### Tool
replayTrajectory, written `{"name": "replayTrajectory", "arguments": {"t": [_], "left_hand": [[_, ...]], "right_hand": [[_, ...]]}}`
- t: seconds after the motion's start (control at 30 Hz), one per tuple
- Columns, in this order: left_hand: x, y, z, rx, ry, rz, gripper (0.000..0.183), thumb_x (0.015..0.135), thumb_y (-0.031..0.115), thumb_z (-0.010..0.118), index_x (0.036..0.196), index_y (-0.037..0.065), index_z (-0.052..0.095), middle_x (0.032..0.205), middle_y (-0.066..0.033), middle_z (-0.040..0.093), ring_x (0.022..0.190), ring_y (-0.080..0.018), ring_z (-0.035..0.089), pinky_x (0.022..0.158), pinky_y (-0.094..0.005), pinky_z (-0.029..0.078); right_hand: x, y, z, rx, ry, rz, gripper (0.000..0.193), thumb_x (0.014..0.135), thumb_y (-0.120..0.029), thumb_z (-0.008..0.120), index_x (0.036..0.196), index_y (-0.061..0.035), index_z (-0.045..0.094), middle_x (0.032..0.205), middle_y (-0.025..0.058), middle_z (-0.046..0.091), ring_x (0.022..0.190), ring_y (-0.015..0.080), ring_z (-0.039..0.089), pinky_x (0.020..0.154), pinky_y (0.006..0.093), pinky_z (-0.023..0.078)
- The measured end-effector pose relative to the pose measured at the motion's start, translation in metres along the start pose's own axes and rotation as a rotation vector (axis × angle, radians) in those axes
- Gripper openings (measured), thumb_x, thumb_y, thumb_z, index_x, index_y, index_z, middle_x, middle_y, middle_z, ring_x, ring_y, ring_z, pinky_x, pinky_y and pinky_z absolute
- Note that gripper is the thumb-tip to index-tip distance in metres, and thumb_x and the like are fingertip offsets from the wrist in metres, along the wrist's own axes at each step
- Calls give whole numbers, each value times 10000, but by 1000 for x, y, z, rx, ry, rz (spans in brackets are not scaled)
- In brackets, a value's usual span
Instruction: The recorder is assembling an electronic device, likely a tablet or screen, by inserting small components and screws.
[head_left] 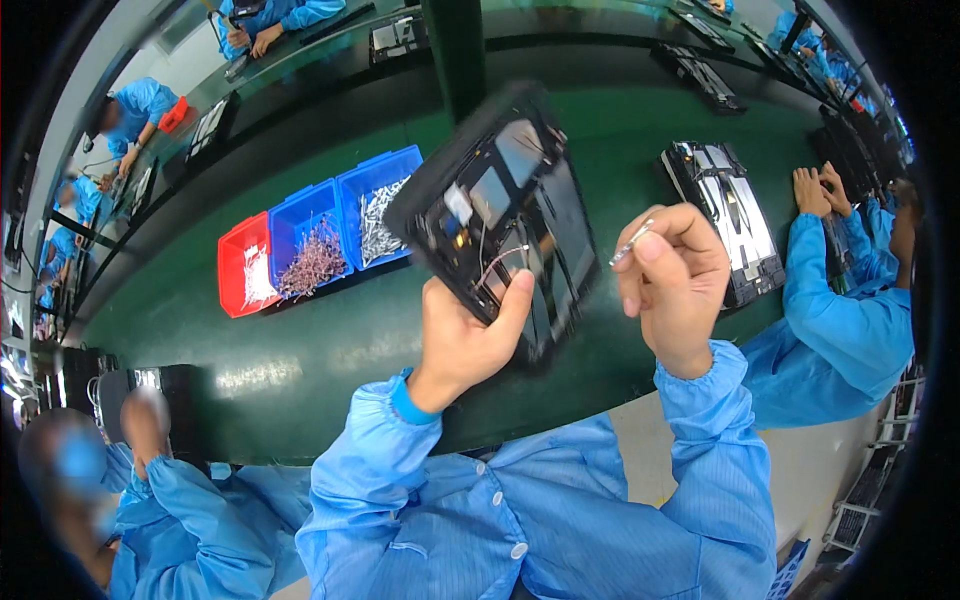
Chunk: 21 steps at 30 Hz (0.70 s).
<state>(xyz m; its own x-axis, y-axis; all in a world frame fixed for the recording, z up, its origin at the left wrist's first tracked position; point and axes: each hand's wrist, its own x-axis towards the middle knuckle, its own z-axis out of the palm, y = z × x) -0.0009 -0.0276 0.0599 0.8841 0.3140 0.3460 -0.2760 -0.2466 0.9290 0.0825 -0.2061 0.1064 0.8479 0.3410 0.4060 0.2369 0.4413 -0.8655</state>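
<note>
The left hand [462, 335] grips a flat black rectangular electronic device [490, 195], long axis slanting upper-left to lower-right; the right hand [682, 280] pinches a slim silvery piece [630, 244], slanting up rightward.

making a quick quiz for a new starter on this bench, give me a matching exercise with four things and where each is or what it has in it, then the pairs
Column one
1. red bin
2. dark flat device
3. blue bin next to the red one
4. small silvery part

Column two
A. gripped in the left hand
B. contains reddish-brown pieces
C. pinched in the right hand
D. contains white pieces

Right pairs: 1-D, 2-A, 3-B, 4-C
</note>
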Motion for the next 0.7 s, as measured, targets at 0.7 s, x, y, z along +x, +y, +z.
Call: {"name": "replayTrajectory", "arguments": {"t": [0.7], "left_hand": [[7,-43,2,423,226,523,294,684,65,724,967,5,670,817,-95,626,632,-244,623,508,-327,512]], "right_hand": [[19,-3,59,134,-352,126,39,889,17,621,895,31,585,985,71,543,887,98,543,800,249,467]]}}
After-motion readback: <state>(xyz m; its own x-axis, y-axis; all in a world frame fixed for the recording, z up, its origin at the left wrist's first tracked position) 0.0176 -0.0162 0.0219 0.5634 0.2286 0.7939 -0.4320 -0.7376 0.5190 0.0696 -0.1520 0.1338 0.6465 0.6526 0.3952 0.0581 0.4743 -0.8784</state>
